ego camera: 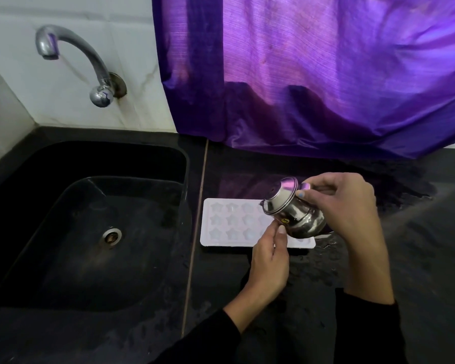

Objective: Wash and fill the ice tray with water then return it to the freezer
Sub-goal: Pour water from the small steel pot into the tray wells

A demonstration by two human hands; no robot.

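Observation:
A white ice tray (229, 222) with star-shaped cells lies flat on the black counter, just right of the sink. Over its right end a small steel pot (292, 208) is tipped to the left, mouth toward the tray. My right hand (349, 206) grips the pot from the right side. My left hand (269, 261) reaches up from below, its fingertips touching the pot's lower side. The tray's right part is hidden behind the pot and my left hand. I cannot tell whether water is coming out.
A black sink (89, 224) with a metal drain (111, 236) fills the left. A chrome tap (76, 61) sticks out of the white wall above it, not running. A purple curtain (313, 74) hangs behind the counter. The counter (326, 258) is wet around the tray.

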